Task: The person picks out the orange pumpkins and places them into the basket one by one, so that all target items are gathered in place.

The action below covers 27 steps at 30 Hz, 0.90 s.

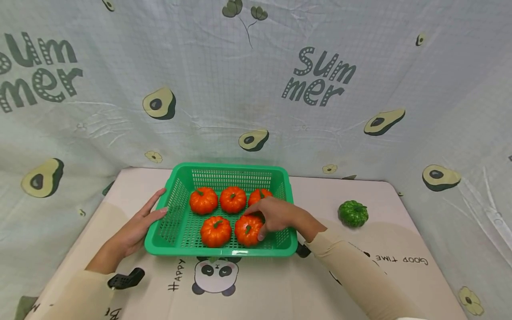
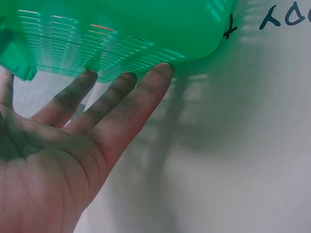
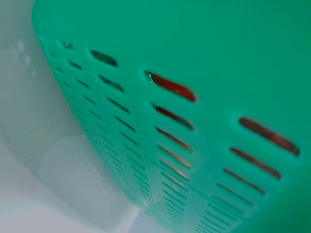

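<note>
A green plastic basket (image 1: pixel 192 252) holds several small orange pumpkins, among them one at the back left (image 1: pixel 203 201) and one at the front left (image 1: pixel 216 232). My right hand (image 1: pixel 276 215) reaches over the basket's right rim, its thumb and fingers around the front right pumpkin (image 1: pixel 246 231). Part of the back right pumpkin (image 1: pixel 260 194) is hidden by this hand. On the left, my left hand (image 1: pixel 138 229) touches the basket's outer side with straight fingers, seen close up against the slotted wall (image 2: pixel 112 53). The right wrist view shows the basket wall only, with the right hand mostly hidden behind it.
A dark green pumpkin-like vegetable (image 1: pixel 353 214) lies on the table to the right of the basket. The pale table cover (image 1: pixel 280 289) has a printed panda and lettering. Behind the table hangs a cloth (image 1: pixel 216 80) printed with avocados.
</note>
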Each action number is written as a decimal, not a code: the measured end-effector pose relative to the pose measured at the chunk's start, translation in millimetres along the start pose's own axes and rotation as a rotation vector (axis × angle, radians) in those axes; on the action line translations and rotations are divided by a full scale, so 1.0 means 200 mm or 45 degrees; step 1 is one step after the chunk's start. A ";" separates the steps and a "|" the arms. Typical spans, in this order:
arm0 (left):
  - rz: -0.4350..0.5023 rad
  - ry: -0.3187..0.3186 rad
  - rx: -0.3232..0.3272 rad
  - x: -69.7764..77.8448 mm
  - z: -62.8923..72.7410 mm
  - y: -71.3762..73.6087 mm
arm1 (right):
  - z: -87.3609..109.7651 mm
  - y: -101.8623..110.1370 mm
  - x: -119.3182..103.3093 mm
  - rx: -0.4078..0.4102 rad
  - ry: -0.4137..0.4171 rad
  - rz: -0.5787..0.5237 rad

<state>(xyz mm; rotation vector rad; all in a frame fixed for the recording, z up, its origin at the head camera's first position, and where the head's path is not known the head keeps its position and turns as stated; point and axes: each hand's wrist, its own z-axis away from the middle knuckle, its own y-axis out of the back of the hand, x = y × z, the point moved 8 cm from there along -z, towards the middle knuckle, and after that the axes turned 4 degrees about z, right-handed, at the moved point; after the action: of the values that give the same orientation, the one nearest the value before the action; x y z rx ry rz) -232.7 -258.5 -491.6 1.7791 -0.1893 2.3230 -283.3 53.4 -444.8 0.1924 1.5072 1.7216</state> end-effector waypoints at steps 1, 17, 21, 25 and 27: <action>-0.003 -0.004 0.001 0.00 0.00 0.00 | 0.00 0.00 0.00 -0.005 -0.003 0.005; -0.143 0.020 0.084 0.02 0.00 0.00 | 0.03 -0.01 -0.02 0.012 0.037 0.127; -0.284 0.011 0.129 0.05 0.00 0.01 | 0.07 0.05 -0.01 0.100 0.066 0.078; -0.381 -0.014 0.168 0.09 0.02 0.02 | 0.17 0.17 0.05 0.269 0.076 -0.035; -0.427 -0.041 0.185 0.12 0.04 0.04 | 0.24 0.24 0.10 0.373 0.056 -0.100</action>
<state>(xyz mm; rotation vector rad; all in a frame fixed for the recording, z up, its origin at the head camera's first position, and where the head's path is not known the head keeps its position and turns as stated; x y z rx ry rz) -233.9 -265.3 -465.9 1.7548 0.2610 2.1149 -289.6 105.5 -397.6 0.2448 1.7728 1.4467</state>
